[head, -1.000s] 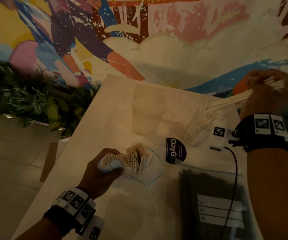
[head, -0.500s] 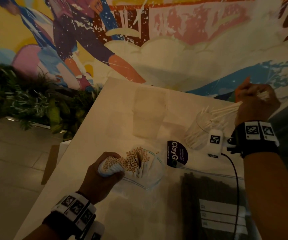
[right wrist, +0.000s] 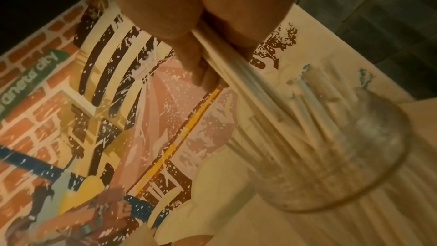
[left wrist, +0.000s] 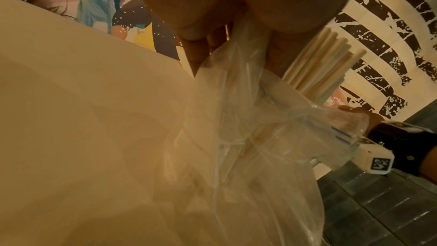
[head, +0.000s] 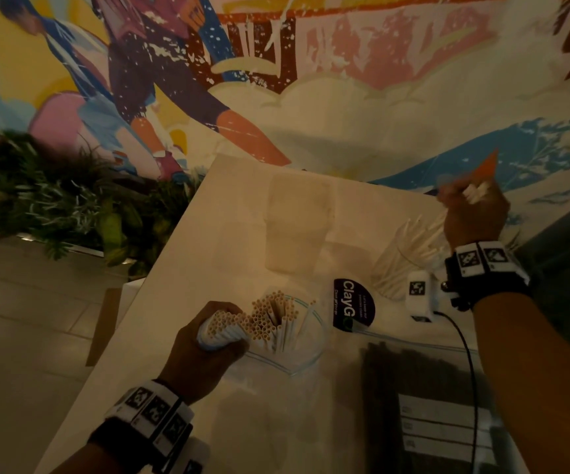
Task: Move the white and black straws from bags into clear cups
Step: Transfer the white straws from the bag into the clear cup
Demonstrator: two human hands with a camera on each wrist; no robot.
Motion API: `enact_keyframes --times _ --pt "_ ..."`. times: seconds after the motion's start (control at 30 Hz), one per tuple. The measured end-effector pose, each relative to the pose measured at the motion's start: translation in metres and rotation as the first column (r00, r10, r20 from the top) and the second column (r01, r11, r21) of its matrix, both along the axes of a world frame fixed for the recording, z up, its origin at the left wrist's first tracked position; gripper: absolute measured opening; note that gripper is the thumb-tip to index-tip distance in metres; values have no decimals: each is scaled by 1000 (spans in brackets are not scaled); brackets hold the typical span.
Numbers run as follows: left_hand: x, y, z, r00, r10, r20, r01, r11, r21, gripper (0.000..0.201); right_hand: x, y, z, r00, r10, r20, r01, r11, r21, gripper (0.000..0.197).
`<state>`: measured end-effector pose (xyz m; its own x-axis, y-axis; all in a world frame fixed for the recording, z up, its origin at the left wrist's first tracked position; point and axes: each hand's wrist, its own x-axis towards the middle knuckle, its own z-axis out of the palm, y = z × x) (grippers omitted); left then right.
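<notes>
right hand (right wrist: 201, 31) grips white straws (right wrist: 238, 74) slanting into a blurred, seemingly clear cup (right wrist: 369, 180).

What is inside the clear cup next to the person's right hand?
The clear cup holds many white straws leaning out of its mouth, and the right hand grips a few more above it. Its bottom cannot be seen.

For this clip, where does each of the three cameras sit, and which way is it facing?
Head: worn on the head, facing forward and down over the table toward the mural; both forearms, the left hand and the right hand show.
Left wrist: looks along the left hand at its grip on the clear bag of white straws.
Right wrist: looks along the right hand at a held straw bundle entering the clear cup.
Shared: head and right wrist both show that cup.
</notes>
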<state>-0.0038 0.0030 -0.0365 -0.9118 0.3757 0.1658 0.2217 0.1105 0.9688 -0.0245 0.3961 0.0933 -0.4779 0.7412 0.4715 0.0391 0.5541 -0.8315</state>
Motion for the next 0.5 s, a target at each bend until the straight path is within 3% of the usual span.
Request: enact_keyframes --times 0.07,0.17,0.3,0.37,0.43,0.5 --pt "0 0 0 1000 18 -5 -18 1000 2 35 2 0 -7 981 -122 149 112 991 71 31" --pt "1 1 1 1000 19 -12 -20 1000 -9 35 0 9 -20 896 -266 355 261 963 64 46" --pt "-1 0 1 1000 15 -10 -15 1000 -25 35 4 14 -19 920 -393 2 390 914 115 77" --pt "-1 0 -2 1000 2 -12 -3 999 -34 34 8 15 -20 925 -379 36 364 908 206 82" --pt "-3 -1 -3 1000 8 -15 -8 999 -39 35 4 20 -29 903 -325 280 260 934 246 72" --pt "-4 -2 -3 1000 6 -20 -7 999 -48 36 1 21 -36 704 -236 670 131 970 205 72"
